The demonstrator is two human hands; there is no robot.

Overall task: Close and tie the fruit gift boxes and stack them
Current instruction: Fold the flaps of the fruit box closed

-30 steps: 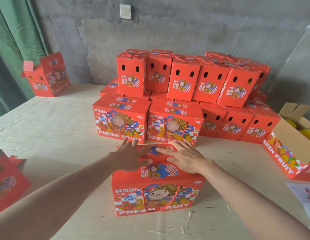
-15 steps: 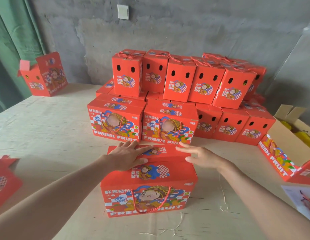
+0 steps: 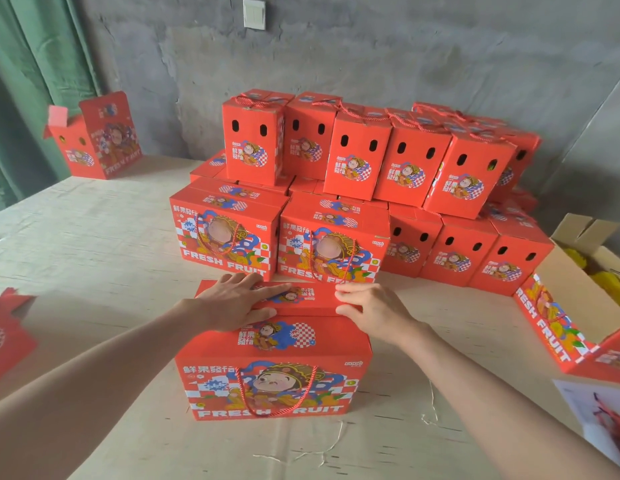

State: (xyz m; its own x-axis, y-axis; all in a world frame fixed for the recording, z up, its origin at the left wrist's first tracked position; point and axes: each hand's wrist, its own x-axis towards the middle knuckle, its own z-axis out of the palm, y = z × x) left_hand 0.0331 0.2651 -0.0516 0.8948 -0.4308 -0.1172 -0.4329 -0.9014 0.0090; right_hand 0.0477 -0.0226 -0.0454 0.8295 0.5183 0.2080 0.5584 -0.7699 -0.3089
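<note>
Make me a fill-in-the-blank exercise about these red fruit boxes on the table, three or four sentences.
The left hand lies flat on top of the nearest gift box, whose front reads FRESH ____.
The rope handle on that front is ____.
The open gift box at the far left stands beside a ____ curtain.
The light switch sits on the grey ____.
Missing words: FRUIT; red; green; wall.
</note>
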